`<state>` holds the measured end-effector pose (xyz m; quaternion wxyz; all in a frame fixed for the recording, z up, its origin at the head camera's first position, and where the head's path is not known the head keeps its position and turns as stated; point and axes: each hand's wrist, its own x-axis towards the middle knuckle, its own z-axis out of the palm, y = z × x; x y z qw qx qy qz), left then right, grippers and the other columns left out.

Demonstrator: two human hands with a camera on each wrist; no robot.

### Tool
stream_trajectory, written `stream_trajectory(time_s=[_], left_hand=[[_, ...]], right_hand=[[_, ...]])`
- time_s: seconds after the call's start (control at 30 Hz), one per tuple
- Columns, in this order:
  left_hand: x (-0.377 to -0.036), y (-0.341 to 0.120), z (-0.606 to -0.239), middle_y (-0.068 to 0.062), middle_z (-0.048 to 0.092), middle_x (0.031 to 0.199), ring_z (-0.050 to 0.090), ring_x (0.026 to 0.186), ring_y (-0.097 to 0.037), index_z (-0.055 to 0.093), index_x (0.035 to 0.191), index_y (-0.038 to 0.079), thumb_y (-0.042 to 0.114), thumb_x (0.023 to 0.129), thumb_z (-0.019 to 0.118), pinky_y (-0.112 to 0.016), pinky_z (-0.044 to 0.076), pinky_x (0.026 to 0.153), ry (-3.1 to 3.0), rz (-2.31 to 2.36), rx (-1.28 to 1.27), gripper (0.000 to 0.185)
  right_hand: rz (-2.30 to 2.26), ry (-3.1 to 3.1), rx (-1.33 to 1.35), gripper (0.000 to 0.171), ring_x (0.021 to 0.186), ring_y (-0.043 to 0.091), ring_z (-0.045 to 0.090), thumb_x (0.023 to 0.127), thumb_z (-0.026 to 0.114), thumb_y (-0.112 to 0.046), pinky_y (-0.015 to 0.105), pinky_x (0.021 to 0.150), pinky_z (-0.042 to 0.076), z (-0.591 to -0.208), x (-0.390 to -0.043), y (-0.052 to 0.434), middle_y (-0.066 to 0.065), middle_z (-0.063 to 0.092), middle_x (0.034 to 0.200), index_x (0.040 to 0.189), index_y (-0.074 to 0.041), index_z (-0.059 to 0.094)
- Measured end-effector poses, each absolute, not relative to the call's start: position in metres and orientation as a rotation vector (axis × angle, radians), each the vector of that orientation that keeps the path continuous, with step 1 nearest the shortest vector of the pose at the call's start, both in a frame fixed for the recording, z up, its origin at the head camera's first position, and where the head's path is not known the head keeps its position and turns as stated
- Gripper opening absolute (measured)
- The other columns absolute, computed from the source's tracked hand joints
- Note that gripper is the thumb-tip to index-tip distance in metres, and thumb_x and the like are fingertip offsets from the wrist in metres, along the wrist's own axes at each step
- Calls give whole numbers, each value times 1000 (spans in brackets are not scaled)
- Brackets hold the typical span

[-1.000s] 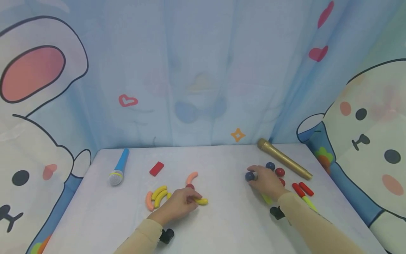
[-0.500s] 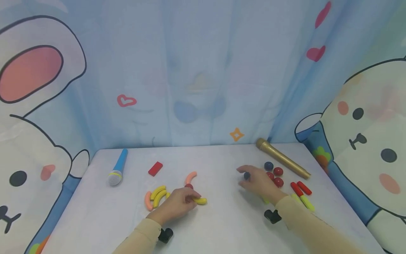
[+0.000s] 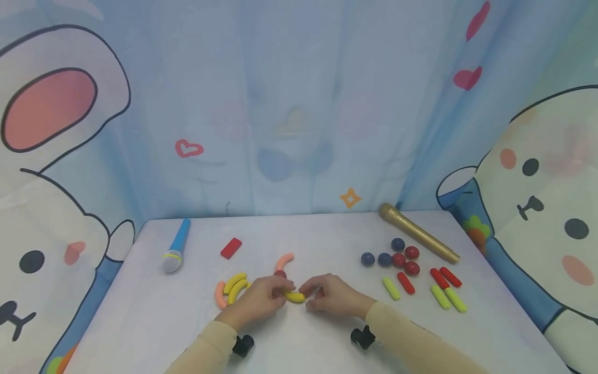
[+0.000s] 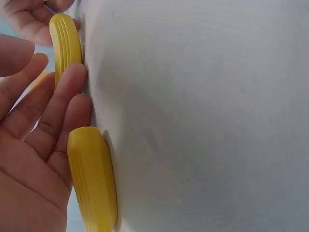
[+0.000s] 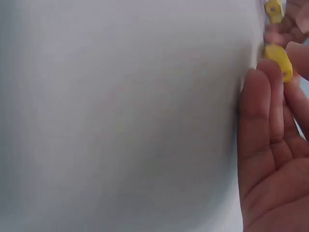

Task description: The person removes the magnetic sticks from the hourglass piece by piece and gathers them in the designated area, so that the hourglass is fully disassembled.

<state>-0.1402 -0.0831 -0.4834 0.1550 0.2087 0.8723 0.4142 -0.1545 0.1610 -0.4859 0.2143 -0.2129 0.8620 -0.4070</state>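
Note:
A yellow toy banana (image 3: 295,297) lies on the table between my two hands. From the left, my left hand (image 3: 261,298) has loosely bent fingers at its end; in the left wrist view fingertips (image 4: 75,77) overlap the banana (image 4: 66,41), without a visible grip. My right hand (image 3: 336,297) is at the other end, fingertips close to the banana (image 5: 279,63); contact is unclear. Behind the left hand are a dark red ball (image 3: 280,274), partly hidden, and a curved pink piece (image 3: 285,260). Another yellow banana (image 4: 91,179) lies beside the left palm.
Left of my left hand lie yellow bananas (image 3: 236,291) and a pink curved piece (image 3: 220,295). A red block (image 3: 231,248) and blue microphone (image 3: 176,246) lie farther back. At right are blue balls (image 3: 367,259), red balls (image 3: 412,268), red and yellow-green sticks (image 3: 440,297) and a gold microphone (image 3: 418,232).
My right hand has let go of a blue ball, left it in a row with the others, and moved left to the banana. My left hand has stayed in place.

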Motion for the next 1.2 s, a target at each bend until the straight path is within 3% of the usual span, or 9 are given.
stream_trajectory(time_s=[0.13,0.33,0.5,0.6,0.8,1.0,1.2], left_hand=[[-141,-82,-484,17,65,114,57,103,-10,71,120,24,9,92,67,-37,50,95,2512,1128,632,32],[-141,-81,-483,20,64,108,57,106,-8,74,113,26,7,90,69,-39,48,99,2526,1031,653,30],[-140,-82,-485,17,64,118,56,118,-12,74,108,25,5,89,69,-41,44,105,2522,1011,694,28],[-141,-82,-484,16,63,124,55,123,-13,74,108,25,6,88,70,-41,43,106,2522,1014,704,27],[-141,-83,-482,18,64,108,58,103,-6,72,107,25,7,87,72,-35,48,98,2521,1016,701,27],[-141,-82,-483,17,62,103,56,93,-4,72,110,21,9,87,73,-29,50,90,2544,983,715,26],[-141,-82,-484,13,62,118,57,102,-6,74,112,20,16,87,75,-26,50,90,2574,900,723,25]], right_hand=[[-1139,2464,-493,32,81,15,60,86,76,-9,29,70,53,-485,-163,167,-6,68,109,116,-17,70],[-1169,2598,-378,50,71,16,53,88,74,-7,30,64,49,-484,-183,163,-2,59,129,134,-23,61],[-1179,2565,-436,51,59,14,48,90,70,-5,28,57,46,-491,-196,154,1,58,125,136,-22,60],[-1155,2612,-518,47,70,12,53,89,70,-4,29,66,50,-495,-200,150,-2,60,126,133,-21,63],[-1013,2770,-681,29,103,15,59,90,73,-7,38,92,50,-498,-201,146,-7,62,108,116,-19,71],[-961,2811,-662,20,92,13,59,91,72,-8,36,85,51,-498,-201,144,-9,62,101,107,-20,70],[-970,2779,-590,21,96,15,59,91,71,-7,39,88,51,-494,-199,145,-7,64,102,108,-19,69]])
